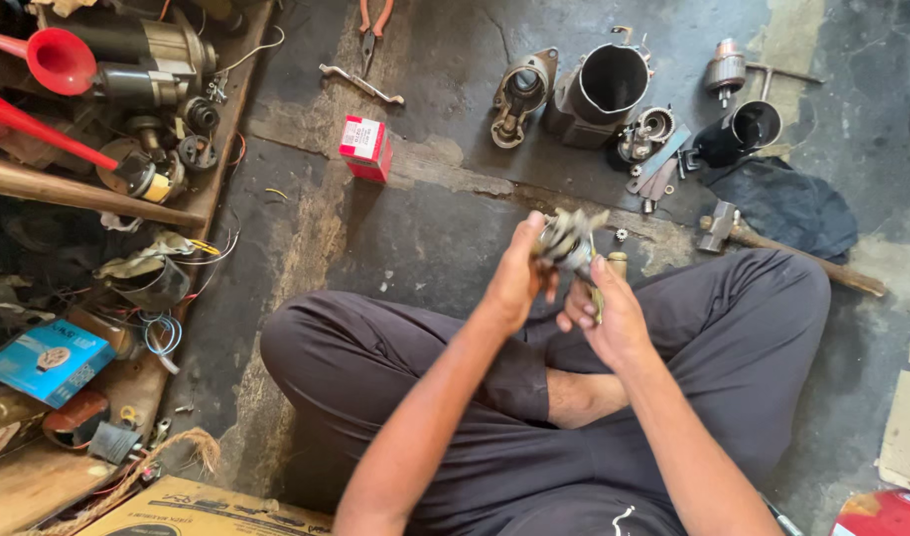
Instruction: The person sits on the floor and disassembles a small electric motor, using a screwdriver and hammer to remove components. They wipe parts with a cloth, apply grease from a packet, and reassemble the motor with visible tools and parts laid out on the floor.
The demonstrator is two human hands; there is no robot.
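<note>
Both hands raised together over crossed legs: left hand [519,278] clamped on a small grey metal part [568,240], blurred, right hand [611,313] closed on its lower end just beneath. Beyond on the stained floor [435,228]: a red box [366,147], a dark cylindrical housing [606,87], a hammer [733,234].

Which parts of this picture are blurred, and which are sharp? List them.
Head view: the small metal part held between the left hand and right hand is smeared by motion blur; the red box, pliers and hammer on the floor are sharp; light is soft and even, without glare.
</note>
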